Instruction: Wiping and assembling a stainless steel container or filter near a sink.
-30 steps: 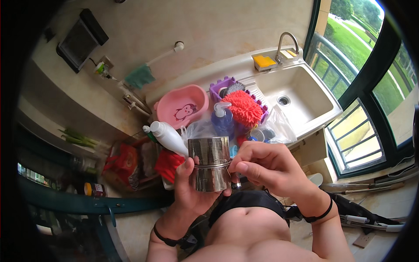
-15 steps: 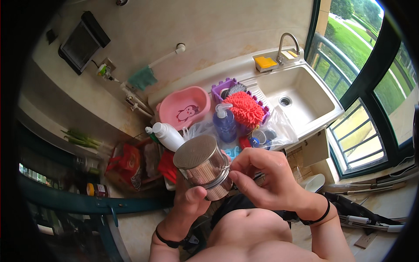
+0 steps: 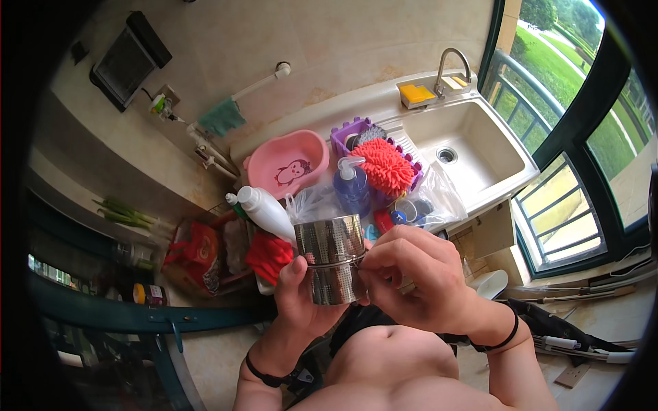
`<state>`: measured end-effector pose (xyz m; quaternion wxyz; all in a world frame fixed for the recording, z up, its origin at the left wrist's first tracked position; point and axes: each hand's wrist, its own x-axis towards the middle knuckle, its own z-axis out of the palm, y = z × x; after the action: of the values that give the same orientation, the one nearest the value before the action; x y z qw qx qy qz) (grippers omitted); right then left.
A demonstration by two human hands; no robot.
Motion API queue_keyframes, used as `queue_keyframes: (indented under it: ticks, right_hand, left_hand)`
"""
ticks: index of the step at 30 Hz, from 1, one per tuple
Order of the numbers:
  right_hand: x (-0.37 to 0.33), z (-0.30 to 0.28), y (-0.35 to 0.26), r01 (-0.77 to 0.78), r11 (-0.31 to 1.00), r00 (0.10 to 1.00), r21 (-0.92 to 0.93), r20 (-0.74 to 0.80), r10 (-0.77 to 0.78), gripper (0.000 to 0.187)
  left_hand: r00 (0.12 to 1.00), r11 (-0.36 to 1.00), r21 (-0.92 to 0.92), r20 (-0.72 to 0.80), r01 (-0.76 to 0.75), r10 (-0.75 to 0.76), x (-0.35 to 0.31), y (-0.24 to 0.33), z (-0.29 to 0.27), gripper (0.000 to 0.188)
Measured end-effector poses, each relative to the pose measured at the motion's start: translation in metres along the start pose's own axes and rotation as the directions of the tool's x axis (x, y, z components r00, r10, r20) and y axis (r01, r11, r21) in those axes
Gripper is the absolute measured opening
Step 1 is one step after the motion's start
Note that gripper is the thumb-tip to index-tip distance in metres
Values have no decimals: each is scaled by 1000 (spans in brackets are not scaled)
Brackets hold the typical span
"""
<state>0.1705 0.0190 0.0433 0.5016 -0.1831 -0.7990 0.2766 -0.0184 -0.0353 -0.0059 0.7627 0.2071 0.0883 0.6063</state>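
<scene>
My left hand (image 3: 299,303) is wrapped round a shiny perforated steel canister (image 3: 332,262), thumb on its left side and the other fingers hidden behind it. A rim runs around the canister's middle, where two parts meet. My right hand (image 3: 418,277) is closed in a pinch at the right end of that rim, with thumb and index finger touching it; what lies between the fingertips is hidden. The canister stands almost upright in front of my belly, its upper part just below a white bottle (image 3: 266,211) and a blue pump bottle (image 3: 352,188).
A pink basin (image 3: 288,164), a purple basket (image 3: 351,135) and a red chenille mitt (image 3: 384,166) crowd the drainboard beside the white sink (image 3: 480,147). Red cloth (image 3: 267,257) and a red bag (image 3: 195,253) lie left. A window (image 3: 562,75) is at right.
The canister has tilted so that its perforated flat end, seen before, is turned out of sight and its side faces me. My right hand stays pinched at the rim.
</scene>
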Motion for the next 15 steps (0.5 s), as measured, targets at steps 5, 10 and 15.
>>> queue_keyframes:
  ticks: [5, 10, 15]
  right_hand:
    - [-2, 0, 5, 13, 998, 1000, -57, 4, -13, 19]
    - [2, -10, -1, -312, 901, 948, 302, 167, 272, 12]
    - [1, -7, 2, -212, 943, 975, 255, 113, 189, 14]
  left_hand:
    - [999, 994, -95, -24, 46, -48, -2, 2, -6, 71]
    - [995, 996, -75, -87, 40, -46, -4, 0, -1, 70]
    - [995, 993, -95, -64, 76, -82, -3, 1, 5, 72]
